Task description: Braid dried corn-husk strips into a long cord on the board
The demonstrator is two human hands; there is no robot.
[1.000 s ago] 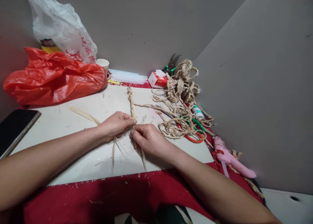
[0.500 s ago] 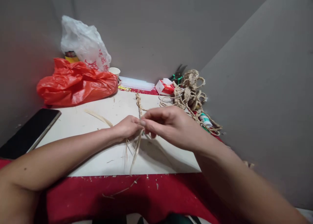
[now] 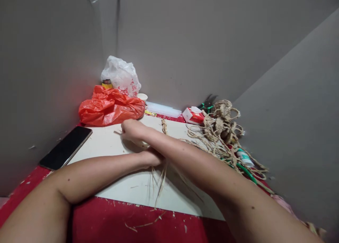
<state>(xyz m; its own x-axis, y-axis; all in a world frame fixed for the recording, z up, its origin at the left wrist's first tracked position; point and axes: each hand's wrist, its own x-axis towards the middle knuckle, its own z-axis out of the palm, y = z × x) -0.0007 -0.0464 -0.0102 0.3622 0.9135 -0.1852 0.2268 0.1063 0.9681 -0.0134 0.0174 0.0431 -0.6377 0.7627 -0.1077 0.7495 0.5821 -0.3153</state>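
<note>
My left hand (image 3: 152, 157) is closed around a braided straw cord (image 3: 164, 125), low over the white board (image 3: 116, 181). The right forearm covers part of that hand and the middle of the cord. Loose straw strands (image 3: 162, 183) hang toward me below the left hand. Crossing over the left wrist, my right hand (image 3: 134, 130) is closed at the left part of the board. A short tip of straw (image 3: 117, 132) sticks out beside its fingers, which are mostly turned away from view.
A phone (image 3: 66, 147) lies at the left. Behind are a red plastic bag (image 3: 111, 107), a white bag (image 3: 120, 73), a paper cup (image 3: 142, 96) and a red-white box (image 3: 192, 115). Coiled straw cords (image 3: 221, 130) and green-handled pliers (image 3: 208, 107) fill the right. Scraps dot the red cloth (image 3: 106, 218).
My right hand has left the cord beside my left hand and crossed over to the loose straw at the left. The left hand keeps its hold. The camera view has shifted.
</note>
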